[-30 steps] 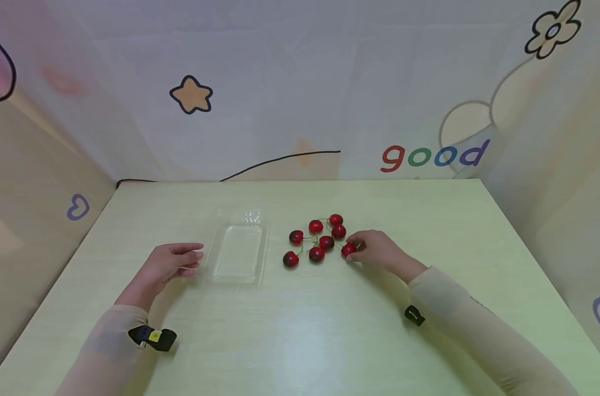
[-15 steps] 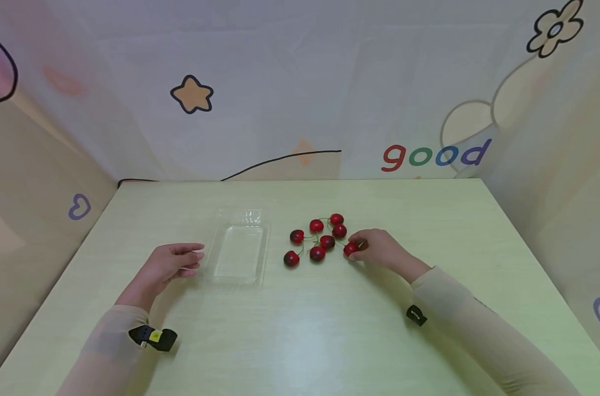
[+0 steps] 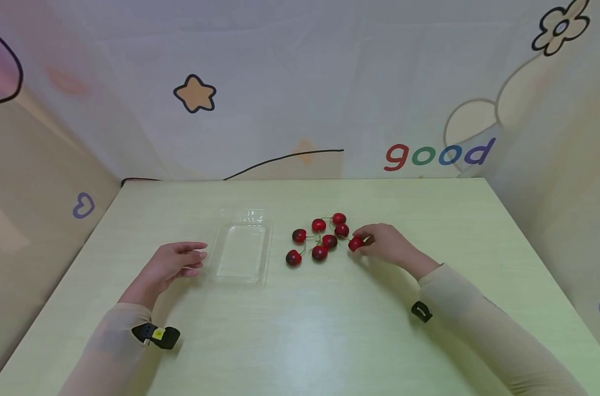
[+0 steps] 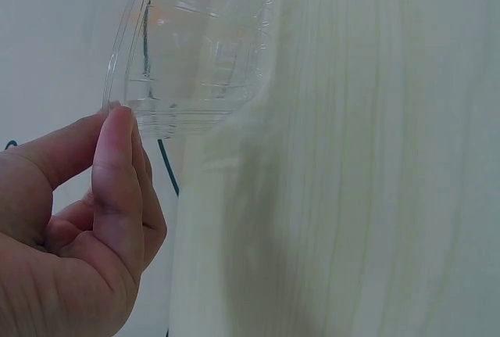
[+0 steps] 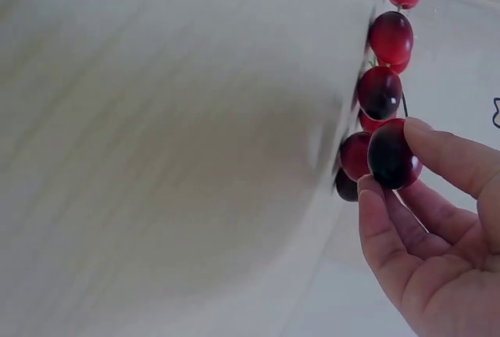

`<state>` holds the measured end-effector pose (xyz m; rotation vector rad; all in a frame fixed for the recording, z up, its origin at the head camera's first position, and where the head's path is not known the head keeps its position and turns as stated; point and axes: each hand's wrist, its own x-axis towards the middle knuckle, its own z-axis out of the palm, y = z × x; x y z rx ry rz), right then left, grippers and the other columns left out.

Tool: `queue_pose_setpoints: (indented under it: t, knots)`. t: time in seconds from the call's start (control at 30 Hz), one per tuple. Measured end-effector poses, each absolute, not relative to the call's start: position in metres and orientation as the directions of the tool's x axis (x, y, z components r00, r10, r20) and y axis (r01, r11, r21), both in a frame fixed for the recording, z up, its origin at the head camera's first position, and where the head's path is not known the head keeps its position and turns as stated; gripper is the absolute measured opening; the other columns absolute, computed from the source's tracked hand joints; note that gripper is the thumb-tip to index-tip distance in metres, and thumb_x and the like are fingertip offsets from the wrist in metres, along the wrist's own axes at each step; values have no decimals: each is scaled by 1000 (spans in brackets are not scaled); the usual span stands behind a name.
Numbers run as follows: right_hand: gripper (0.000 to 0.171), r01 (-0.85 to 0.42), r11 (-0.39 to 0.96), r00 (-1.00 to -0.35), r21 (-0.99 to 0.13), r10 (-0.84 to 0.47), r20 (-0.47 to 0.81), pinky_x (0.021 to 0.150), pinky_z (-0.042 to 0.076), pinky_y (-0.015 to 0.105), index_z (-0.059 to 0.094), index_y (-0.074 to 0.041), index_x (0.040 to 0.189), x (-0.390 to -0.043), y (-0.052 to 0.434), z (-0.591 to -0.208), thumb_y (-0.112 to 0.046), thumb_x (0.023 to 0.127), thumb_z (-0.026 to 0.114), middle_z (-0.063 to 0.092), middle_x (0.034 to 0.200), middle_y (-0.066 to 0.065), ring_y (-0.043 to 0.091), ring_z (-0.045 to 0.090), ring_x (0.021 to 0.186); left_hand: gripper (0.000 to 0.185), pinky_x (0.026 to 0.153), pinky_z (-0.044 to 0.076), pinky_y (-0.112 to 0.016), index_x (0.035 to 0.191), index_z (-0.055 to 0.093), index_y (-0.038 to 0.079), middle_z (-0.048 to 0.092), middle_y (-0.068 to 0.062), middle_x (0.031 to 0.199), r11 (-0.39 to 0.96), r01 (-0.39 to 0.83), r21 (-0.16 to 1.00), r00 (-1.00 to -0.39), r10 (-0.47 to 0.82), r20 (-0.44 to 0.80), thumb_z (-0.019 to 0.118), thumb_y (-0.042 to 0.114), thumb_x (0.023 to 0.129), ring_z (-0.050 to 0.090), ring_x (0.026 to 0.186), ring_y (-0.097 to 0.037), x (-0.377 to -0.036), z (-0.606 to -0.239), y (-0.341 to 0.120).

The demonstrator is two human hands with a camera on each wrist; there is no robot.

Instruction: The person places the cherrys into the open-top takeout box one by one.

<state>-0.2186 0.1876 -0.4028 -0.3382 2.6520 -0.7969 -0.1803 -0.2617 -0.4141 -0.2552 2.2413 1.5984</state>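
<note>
In the head view, a clear plastic tray (image 3: pixel 242 250) lies left of centre on the table. My left hand (image 3: pixel 173 264) is at its left edge; up close in the left wrist view, thumb and fingers pinch a corner of the tray's rim (image 4: pixel 113 79). To the tray's right sits a loose cluster of dark red cherries (image 3: pixel 319 253) with thin green stems. Between thumb and fingertips, my right hand (image 3: pixel 391 246) holds one cherry (image 5: pixel 394 153) at the cluster's right side. It looks lifted slightly off the table, its stem pointing toward the others.
The pale wood-grain table (image 3: pixel 300 330) reaches back to a printed cloth wall (image 3: pixel 290 82). Cloth also hangs along the left and right sides. A black strap device (image 3: pixel 156 334) is worn on the left wrist, and another black piece (image 3: pixel 421 311) on the right.
The right hand has risen a little and moved slightly away with its cherry. The left hand and tray keep their places, while the whole head view has shifted slightly.
</note>
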Motion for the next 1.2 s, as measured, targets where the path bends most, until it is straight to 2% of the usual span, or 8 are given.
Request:
queue_pose_setpoints:
  t: [1.2]
  knots:
    - [48,-207,824,-902,-527,-370,-224,99,59,45,58,3,140,-228,184,-369,-11,96,71,68,128,22,37,64,117,52,71,59,-17,147,46,-8,69,6,93,357,-378,854,-901,71,-428,61,15,103,64,78,-5,-182,-411,-260]
